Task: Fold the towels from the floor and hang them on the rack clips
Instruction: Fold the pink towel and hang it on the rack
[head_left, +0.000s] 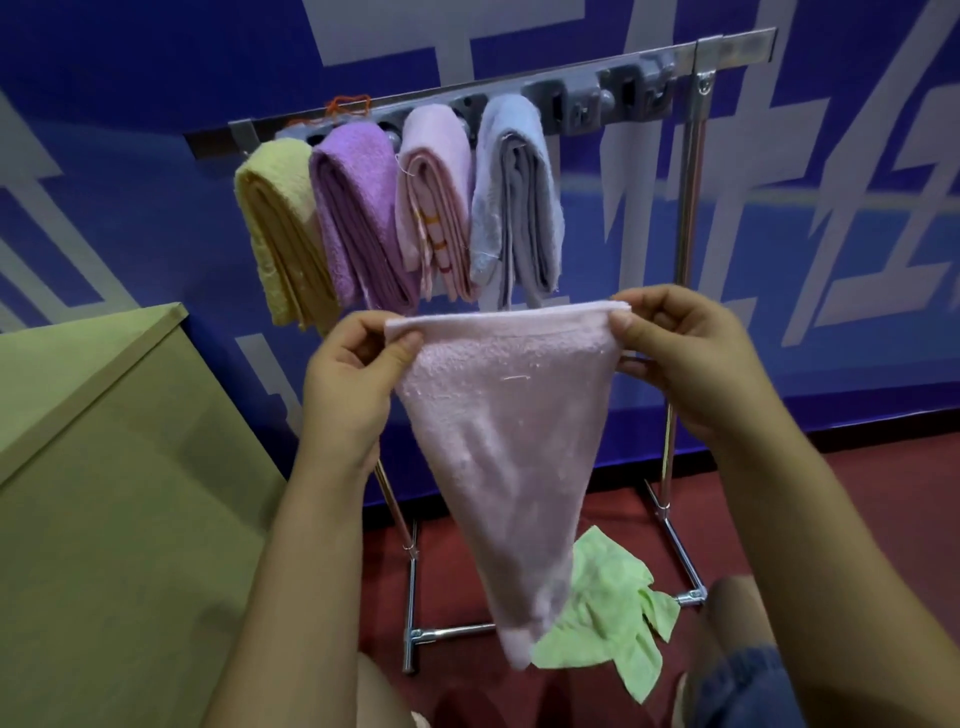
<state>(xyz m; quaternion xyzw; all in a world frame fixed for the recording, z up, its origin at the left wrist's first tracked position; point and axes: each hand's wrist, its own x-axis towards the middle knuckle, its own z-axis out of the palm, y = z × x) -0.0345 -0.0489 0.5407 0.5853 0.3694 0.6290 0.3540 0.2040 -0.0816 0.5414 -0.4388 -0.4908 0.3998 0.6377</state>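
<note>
A pale pink towel (506, 431) hangs in front of me, wide at the top and tapering to a point near the floor. My left hand (350, 382) pinches its top left corner and my right hand (675, 353) pinches its top right corner. Behind it stands the metal rack (688, 208) with a row of grey clips (576, 106). Folded towels hang from the clips: yellow (283, 228), purple (358, 213), pink striped (434, 202) and grey-blue (517, 202). A green towel (610, 610) lies crumpled on the red floor by the rack's base.
A tan cardboard box (114, 467) stands close on the left. A blue wall with white lettering (831, 208) is right behind the rack. The clips on the rack's right part hold nothing. My knees (737, 675) show at the bottom edge.
</note>
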